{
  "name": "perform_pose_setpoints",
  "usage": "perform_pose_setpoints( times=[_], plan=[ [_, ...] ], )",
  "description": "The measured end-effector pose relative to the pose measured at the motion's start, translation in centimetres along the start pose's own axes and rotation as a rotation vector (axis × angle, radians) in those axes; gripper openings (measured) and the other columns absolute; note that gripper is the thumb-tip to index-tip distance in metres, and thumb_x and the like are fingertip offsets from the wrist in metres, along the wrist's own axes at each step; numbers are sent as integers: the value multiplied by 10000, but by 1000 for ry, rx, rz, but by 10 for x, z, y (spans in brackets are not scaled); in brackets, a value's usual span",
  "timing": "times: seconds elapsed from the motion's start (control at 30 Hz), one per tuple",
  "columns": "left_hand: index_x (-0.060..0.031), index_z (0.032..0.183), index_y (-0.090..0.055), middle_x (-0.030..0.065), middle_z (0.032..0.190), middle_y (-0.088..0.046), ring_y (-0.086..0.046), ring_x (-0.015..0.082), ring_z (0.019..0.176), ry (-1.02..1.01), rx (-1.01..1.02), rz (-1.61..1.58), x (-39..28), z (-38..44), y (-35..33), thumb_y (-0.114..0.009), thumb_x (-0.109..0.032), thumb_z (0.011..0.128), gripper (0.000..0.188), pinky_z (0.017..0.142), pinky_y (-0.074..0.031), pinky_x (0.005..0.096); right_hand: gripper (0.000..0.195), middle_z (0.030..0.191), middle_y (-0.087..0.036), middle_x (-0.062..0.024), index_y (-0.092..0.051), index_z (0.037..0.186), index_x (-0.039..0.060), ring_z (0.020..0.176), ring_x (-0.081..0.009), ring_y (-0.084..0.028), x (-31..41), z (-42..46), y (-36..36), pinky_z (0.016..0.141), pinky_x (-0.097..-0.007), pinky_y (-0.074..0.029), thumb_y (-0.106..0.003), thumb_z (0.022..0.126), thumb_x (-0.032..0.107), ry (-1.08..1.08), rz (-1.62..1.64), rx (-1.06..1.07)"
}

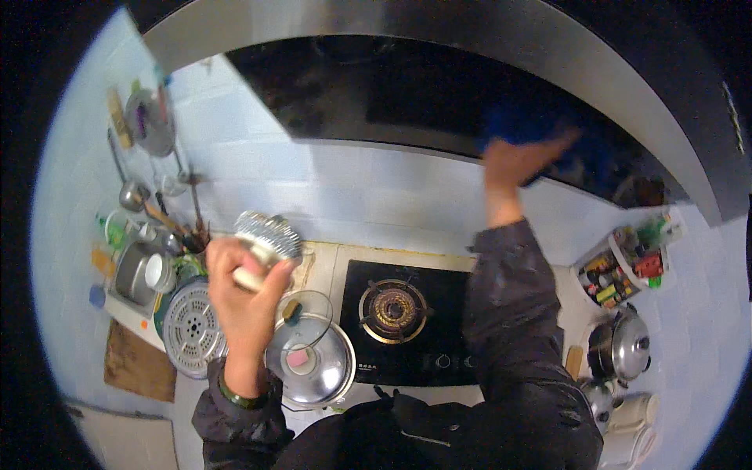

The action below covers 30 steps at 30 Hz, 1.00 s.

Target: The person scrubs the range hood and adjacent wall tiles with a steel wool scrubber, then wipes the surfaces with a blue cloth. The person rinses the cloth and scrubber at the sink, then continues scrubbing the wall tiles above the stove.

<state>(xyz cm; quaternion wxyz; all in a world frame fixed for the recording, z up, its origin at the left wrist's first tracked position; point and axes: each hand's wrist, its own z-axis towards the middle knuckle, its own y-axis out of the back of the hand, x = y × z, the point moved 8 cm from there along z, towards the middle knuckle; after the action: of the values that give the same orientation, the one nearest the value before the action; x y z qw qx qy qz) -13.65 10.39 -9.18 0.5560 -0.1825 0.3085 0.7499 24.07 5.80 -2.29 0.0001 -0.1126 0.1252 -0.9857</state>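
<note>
My left hand (241,299) grips the pale handle of a scrubbing brush (270,238), whose silvery bristles face up and away from me. It is raised over the counter, to the left of the gas hob (452,335). Higher up on the right, my right hand (517,161) reaches to the dark lower panel of the range hood (382,106). Under its fingers, against that panel, is a blue cloth (517,120), dim and blurred. The fingers themselves are partly lost in the blur.
A steel pot lid (329,376) lies beside the hob's burner (393,311). Left of it are a perforated steel basket (194,329) and a small sink (132,273). Ladles (134,194) hang on the tiled wall. On the right stand a condiment rack (611,270) and a lidded pot (628,346).
</note>
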Motion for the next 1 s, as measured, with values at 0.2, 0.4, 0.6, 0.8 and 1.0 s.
perform_pose_setpoints(
  times=[0.2,0.4,0.6,0.8,1.0],
  plan=[
    [-62,744,-395,59,859,-437,-441,192,799,61,39,24,5,-9,19,-720,-3,693,334,802,-370,275,427,1235,-526,-159,-578,1150,133,1207,-348,-441,98,-53,-88,797,-457,-441,-637,728,164,373,-86,595],
    [-70,746,-378,44,841,-414,-418,169,799,107,51,-22,-3,-15,12,-725,-17,696,355,809,-352,257,145,1199,-586,-98,-697,866,148,1356,-226,-322,34,-88,-59,673,-370,-543,-611,769,84,600,5,701],
    [-66,749,-402,50,851,-440,-442,167,814,110,105,-42,-34,-19,-31,-722,-4,681,334,816,-371,270,225,1249,-543,-137,-639,1015,96,1377,-258,-267,-121,-59,-2,775,-370,-510,-592,797,64,126,-380,811],
    [-60,737,-413,53,834,-448,-456,175,786,7,188,-8,-77,-25,-87,-737,1,655,341,772,-377,269,609,1460,-253,-235,-342,1374,60,1345,-406,-235,-207,30,96,1086,-484,-228,-596,833,175,-210,-261,407],
    [-53,737,-423,58,844,-459,-462,170,765,58,201,-70,-99,-32,-114,-746,6,647,340,736,-399,282,759,1456,-191,-306,-206,1392,-83,1330,-494,-169,-229,61,136,1121,-524,-62,-597,826,239,-299,-235,-53]
  ],
)
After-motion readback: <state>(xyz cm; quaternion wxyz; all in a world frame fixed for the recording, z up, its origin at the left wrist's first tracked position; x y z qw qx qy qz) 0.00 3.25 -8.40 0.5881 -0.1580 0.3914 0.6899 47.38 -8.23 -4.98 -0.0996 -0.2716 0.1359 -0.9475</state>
